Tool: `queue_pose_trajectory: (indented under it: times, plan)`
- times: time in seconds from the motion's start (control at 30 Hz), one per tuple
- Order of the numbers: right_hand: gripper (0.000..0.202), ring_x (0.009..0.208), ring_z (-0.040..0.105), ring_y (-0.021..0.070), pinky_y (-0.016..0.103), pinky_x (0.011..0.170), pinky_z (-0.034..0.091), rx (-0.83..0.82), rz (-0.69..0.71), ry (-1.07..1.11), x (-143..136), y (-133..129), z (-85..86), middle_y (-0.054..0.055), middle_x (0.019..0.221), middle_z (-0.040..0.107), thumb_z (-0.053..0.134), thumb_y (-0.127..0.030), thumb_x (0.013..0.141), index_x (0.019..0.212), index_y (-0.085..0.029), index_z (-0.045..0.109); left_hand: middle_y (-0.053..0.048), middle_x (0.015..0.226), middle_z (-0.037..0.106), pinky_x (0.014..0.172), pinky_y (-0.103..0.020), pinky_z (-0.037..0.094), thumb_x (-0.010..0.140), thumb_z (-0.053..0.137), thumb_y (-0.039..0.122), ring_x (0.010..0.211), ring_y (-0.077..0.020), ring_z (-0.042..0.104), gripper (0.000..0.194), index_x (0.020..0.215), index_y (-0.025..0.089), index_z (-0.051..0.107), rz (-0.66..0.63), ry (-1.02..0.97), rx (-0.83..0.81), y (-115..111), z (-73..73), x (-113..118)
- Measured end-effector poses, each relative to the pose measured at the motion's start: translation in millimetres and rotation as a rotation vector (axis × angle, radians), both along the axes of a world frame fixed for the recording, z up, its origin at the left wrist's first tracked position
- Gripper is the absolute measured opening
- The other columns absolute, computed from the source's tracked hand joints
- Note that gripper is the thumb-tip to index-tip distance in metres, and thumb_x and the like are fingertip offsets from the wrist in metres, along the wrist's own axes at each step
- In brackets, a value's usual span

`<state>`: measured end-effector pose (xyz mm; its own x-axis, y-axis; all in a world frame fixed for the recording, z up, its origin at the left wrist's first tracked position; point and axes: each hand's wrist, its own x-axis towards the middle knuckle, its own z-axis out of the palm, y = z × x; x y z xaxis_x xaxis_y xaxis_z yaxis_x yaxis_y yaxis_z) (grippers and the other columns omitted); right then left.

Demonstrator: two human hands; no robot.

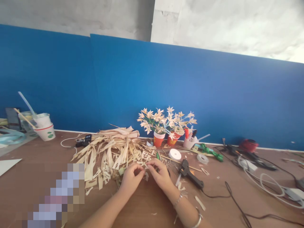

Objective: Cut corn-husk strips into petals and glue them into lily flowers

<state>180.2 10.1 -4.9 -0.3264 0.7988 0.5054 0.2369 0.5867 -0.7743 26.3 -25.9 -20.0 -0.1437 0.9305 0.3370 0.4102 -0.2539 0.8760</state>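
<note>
- My left hand (134,175) is drawn into a pinch, thumb toward forefinger, and my right hand (159,172) does likewise. At their fingertips, above the counter (142,210) and near the dry husks (120,152), they seem to grip a small pale piece (145,167); I cannot make out its shape.
- I judge it very light, thin and fragile, apt to crease or split, hardly slippery. I would take it by the edges, fingertips only, with little squeeze.
- The husks look papery and brittle; I would lift one by its broad end.
- A red paper cup (158,140) and a second red cup (172,141) hold pale flowers (158,116).
- To their right, a whitish cup (189,144) holds slim tools (194,133).
- Far left, a red-rimmed cup (45,133) holds an inner cup (43,119); a stick (25,118) and a pale tube (26,103) lean there.
</note>
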Motion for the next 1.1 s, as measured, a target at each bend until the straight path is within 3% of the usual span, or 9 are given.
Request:
queue_pose_trajectory:
  times: [0.27, 0.63, 1.1]
  plan:
    - [0.02, 0.069, 0.059, 0.0151, 0.024, 0.063, 0.043, -0.077, -0.039, -0.003, -1.5, 0.3, -1.0, 0.003, 0.073, 0.065, 0.055, -0.032, 0.084, 0.076, -0.017, 0.066, -0.001, 0.073, 0.065, 0.066, -0.028, 0.049, 0.069, 0.057, 0.022, 0.068, -0.0161, 0.061, 0.01, 0.078, 0.018, 0.058, -0.01, -0.191, -0.015, -0.7, -2.7, 2.3]
    - [0.02, 0.068, 0.058, 0.0155, 0.025, 0.063, 0.043, -0.111, -0.049, -0.007, -2.7, -0.2, -1.1, 0.003, 0.071, 0.065, 0.056, -0.031, 0.083, 0.073, -0.016, 0.067, -0.005, 0.077, 0.071, 0.07, -0.032, 0.05, 0.072, 0.054, 0.025, 0.071, -0.0194, 0.063, 0.016, 0.079, 0.017, 0.067, -0.007, -0.09, -0.076, -1.7, 1.7, 1.2]
    - [0.017, 0.062, 0.054, 0.0133, 0.023, 0.058, 0.04, -0.067, -0.105, -0.051, -3.2, -0.9, -1.5, 0.001, 0.065, 0.062, 0.058, -0.026, 0.08, 0.067, -0.017, 0.063, -0.006, 0.075, 0.07, 0.069, -0.03, 0.049, 0.071, 0.053, 0.023, 0.07, -0.0192, 0.063, 0.017, 0.077, 0.016, 0.067, -0.049, -0.095, -0.146, -2.3, 2.3, 1.5]
